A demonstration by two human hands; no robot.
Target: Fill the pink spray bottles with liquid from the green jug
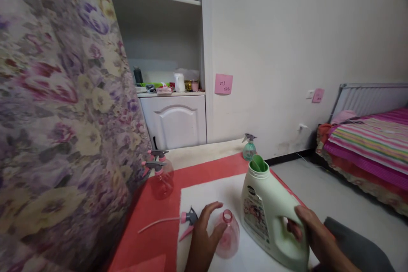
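Note:
My right hand (314,227) is wrapped round the handle of a big pale green jug (270,212). A green pouring spout (259,163) sits in the jug's mouth, and a printed label covers its side. An uncapped clear pink spray bottle (228,236) stands on a white sheet (208,191), left of the jug. My left hand (205,231) is beside this bottle, its thumb in front of the bottle and its fingers curved and apart. Behind that hand lies a grey and pink spray trigger head (189,216), its thin tube pointing left.
Two pink spray bottles (162,185) with grey triggers stand at the table's left side. A green spray bottle (249,151) stands at the far right corner. A floral curtain (70,136) hangs at left, a cabinet (180,119) stands behind, and a bed (372,144) is at right.

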